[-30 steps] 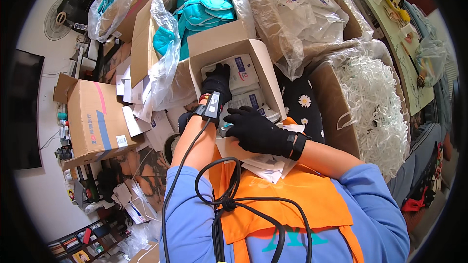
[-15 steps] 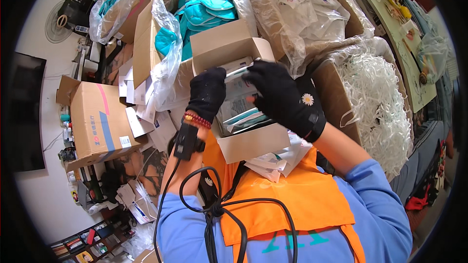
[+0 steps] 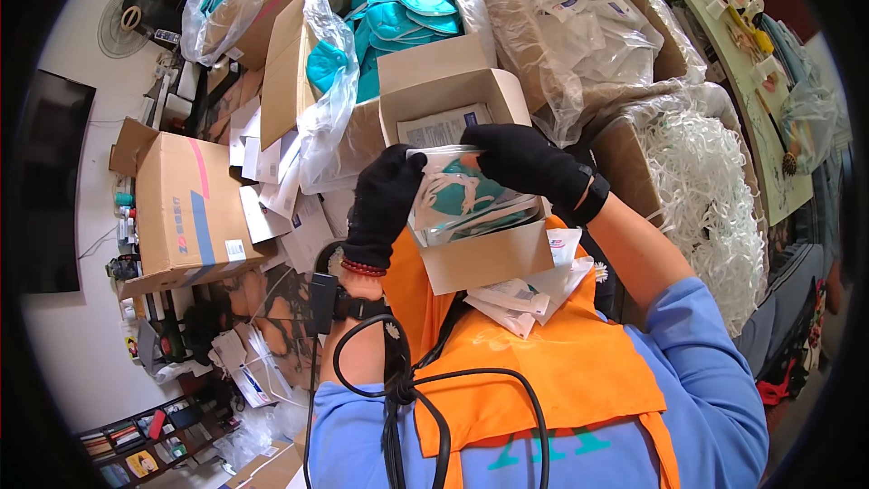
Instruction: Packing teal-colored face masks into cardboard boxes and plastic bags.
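Pinching a clear packet between them, left hand and right hand angle inward.

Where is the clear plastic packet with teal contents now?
Head view, near centre: the clear packet is between the black-gloved left hand and right hand, at the open cardboard box.

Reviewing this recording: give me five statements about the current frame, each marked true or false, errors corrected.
1. The left black-gloved hand and right black-gloved hand both hold a clear plastic pouch. True.
2. The red beaded bracelet is on the right wrist. False: that bracelet is on the left.
3. The tangled white strips are at the picture's left. False: those strips are at its right.
4. The teal padded fabric pieces lie beyond the hands. True.
5. The fabric apron is green. False: the apron is orange.
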`<state>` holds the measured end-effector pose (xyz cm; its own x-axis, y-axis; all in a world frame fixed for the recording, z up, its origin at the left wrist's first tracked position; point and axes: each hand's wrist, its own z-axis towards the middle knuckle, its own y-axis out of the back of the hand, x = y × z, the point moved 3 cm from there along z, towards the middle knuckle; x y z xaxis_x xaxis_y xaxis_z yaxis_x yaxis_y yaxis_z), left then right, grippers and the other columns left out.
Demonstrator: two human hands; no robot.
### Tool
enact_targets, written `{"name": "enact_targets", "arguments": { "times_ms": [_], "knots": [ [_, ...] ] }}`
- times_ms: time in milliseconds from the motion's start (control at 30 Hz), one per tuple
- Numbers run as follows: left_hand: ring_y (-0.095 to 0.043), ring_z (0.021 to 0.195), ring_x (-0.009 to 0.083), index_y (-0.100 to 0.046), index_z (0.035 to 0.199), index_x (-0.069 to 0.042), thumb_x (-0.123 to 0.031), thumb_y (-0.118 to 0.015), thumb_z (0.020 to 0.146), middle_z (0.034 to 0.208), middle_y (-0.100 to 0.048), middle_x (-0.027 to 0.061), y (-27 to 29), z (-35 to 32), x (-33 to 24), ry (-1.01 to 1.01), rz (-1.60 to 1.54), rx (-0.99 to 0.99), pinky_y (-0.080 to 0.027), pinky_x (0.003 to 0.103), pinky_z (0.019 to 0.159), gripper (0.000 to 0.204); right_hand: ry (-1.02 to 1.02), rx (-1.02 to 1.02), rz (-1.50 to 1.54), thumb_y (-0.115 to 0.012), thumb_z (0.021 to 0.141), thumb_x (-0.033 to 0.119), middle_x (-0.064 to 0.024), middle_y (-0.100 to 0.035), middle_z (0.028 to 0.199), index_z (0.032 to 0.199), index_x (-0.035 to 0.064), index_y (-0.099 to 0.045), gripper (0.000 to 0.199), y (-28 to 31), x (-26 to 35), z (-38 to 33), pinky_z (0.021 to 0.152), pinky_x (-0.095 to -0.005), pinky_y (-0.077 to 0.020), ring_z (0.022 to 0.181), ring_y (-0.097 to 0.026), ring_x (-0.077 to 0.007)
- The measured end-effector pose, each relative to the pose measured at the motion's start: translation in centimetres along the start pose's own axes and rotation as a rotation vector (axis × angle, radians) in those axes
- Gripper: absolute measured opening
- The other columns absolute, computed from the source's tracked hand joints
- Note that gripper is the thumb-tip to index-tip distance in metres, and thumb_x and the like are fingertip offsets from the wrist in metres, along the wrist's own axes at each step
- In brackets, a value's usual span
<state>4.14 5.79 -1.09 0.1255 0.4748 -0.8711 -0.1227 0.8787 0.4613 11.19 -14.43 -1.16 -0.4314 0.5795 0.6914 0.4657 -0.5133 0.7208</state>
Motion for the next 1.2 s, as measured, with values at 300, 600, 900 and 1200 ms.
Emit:
{"name": "enact_targets", "arguments": {
  "times_ms": [300, 600, 900, 1200],
  "knots": [
    [-0.066, 0.081, 0.0342, -0.064, 0.097, -0.002, -0.010, -0.057, 0.092, 0.089, -0.066, 0.0147, -2.1, 0.4, -2.1, -0.217, 0.302, 0.031, -0.051, 0.038, 0.067, 0.012, 0.309, 0.011, 0.055, -0.065, 0.085, 0.014, -0.0180, -0.066, 0.083, 0.094, 0.0062, -0.068, 0.012, -1.2, 1.7, 0.7, 0.071, -0.0398, -0.0512, 0.081, -0.063, -0.0390],
    [-0.067, 0.081, 0.0300, -0.063, 0.104, -0.003, -0.010, -0.063, 0.080, 0.093, -0.066, 0.0150, -4.6, 1.0, 1.6, -0.518, 0.679, -0.053, -0.054, 0.039, 0.068, 0.025, 0.505, -0.238, -0.334, -0.064, 0.077, 0.012, -0.0091, -0.062, 0.072, 0.076, 0.0105, -0.067, 0.003, -1.5, 5.0, -2.1, 0.064, -0.0394, -0.0476, 0.070, -0.062, -0.0298],
    [-0.069, 0.076, 0.0337, -0.067, 0.088, -0.006, -0.018, -0.058, 0.084, 0.079, -0.068, 0.0163, -8.6, 5.3, 5.5, -0.193, 0.982, 0.196, -0.055, 0.045, 0.069, 0.015, 0.540, -0.178, -0.408, -0.064, 0.074, 0.012, -0.0083, -0.058, 0.071, 0.082, 0.0089, -0.062, 0.009, -1.9, 4.1, -3.4, 0.062, -0.0406, -0.0463, 0.068, -0.061, -0.0272],
    [-0.070, 0.085, 0.0348, -0.071, 0.092, -0.006, -0.019, -0.055, 0.085, 0.089, -0.070, 0.0203, -9.0, 7.2, 9.8, 0.006, 0.993, 0.262, -0.056, 0.046, 0.075, 0.022, 0.626, -0.106, -0.350, -0.060, 0.077, 0.015, -0.0095, -0.056, 0.067, 0.077, 0.0079, -0.058, 0.008, -2.4, 5.4, -5.6, 0.058, -0.0397, -0.0459, 0.062, -0.060, -0.0272]
  ]
}}
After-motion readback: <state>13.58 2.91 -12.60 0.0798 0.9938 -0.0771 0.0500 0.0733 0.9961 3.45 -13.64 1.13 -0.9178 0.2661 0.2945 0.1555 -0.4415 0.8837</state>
